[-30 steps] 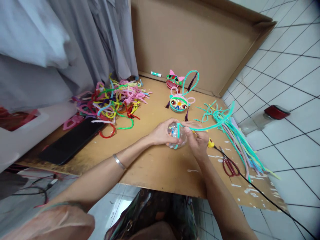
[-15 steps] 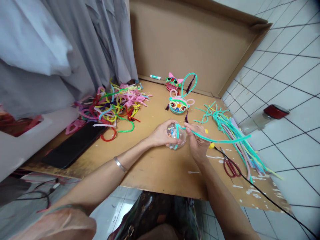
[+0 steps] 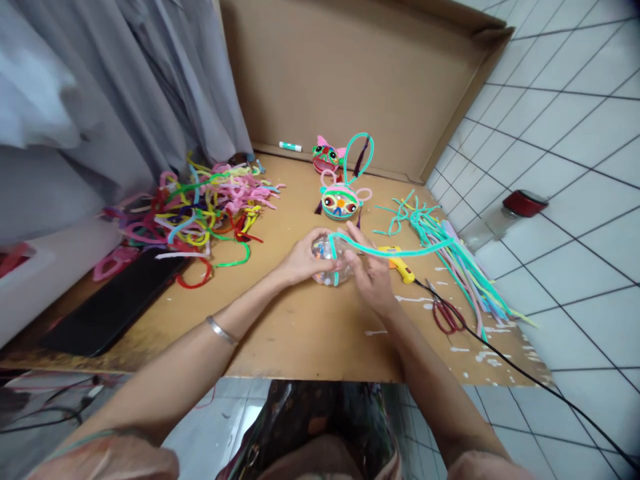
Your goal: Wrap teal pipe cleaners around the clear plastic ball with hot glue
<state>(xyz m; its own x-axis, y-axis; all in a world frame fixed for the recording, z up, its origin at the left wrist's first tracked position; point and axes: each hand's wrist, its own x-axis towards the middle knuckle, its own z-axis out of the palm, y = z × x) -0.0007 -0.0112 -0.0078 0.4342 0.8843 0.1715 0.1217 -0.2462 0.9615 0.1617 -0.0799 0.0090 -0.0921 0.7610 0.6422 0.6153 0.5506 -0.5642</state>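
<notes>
Above the front half of the table, a clear plastic ball (image 3: 325, 272) has small coloured bits showing through it. My left hand (image 3: 302, 259) is wrapped around its left side. On the right side of the ball, my right hand (image 3: 373, 273) presses with thumb and fingers. A turquoise pipe cleaner (image 3: 417, 253) crosses the ball's front; its long free end sweeps right over my right hand. Just beyond that hand lies a yellow hot glue gun (image 3: 403, 268), partly hidden. Behind the ball stands a finished animal head (image 3: 340, 202) with round eyes, pink loop ears and a turquoise loop.
A tangled heap of pipe cleaners (image 3: 215, 200) and a black flat object (image 3: 115, 303) lie left. On the right are straight pipe cleaners (image 3: 460, 267), red-handled scissors (image 3: 447, 315) and a red-lidded jar (image 3: 523, 205). A second animal head (image 3: 326, 157) and a glue stick (image 3: 291, 147) stand near the cardboard (image 3: 350, 80).
My right hand has let go of the pipe cleaner and moved onto the ball's right side. The view has shifted, and more of the glue gun shows.
</notes>
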